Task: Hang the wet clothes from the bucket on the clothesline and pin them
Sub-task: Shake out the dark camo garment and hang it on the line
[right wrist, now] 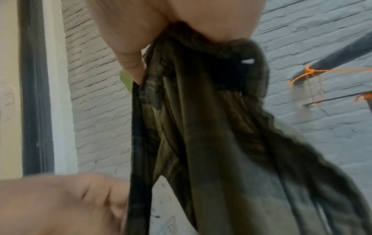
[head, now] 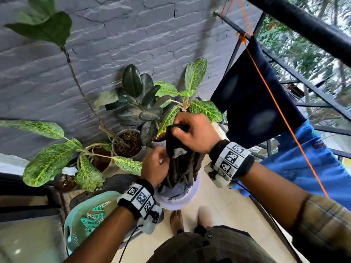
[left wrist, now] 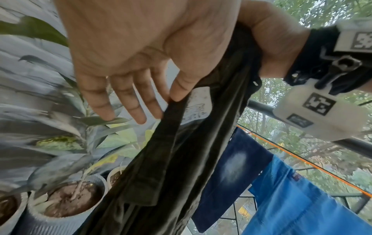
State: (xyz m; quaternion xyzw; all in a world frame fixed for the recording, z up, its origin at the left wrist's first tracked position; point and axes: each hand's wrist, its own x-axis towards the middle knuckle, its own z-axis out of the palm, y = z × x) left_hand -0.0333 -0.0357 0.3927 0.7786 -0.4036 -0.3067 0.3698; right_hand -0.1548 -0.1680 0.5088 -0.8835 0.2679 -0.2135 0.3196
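Observation:
A dark olive wet garment [head: 182,168] hangs in a twisted bunch above the white bucket [head: 190,198], which holds a pale cloth. My right hand [head: 182,128] grips the garment's top in a fist. Lower and to the left, my left hand [head: 163,158] pinches a loose edge strip beside a white label [head: 178,151]. In the left wrist view, the thumb and index finger of my left hand [left wrist: 167,103] nip that strip while the other fingers stay straight. The right wrist view shows the garment [right wrist: 211,127] hanging from my right hand [right wrist: 181,28]. The orange clothesline [head: 275,95] runs along the right.
Dark jeans [head: 252,103] and a blue garment [head: 313,168] hang on the line by the black railing [head: 322,95]. A teal basket [head: 72,232] with green clothespins [head: 93,217] sits at lower left. Potted plants [head: 129,143] stand against the grey brick wall [head: 133,35]. My bare feet are on the tiled floor [head: 224,209].

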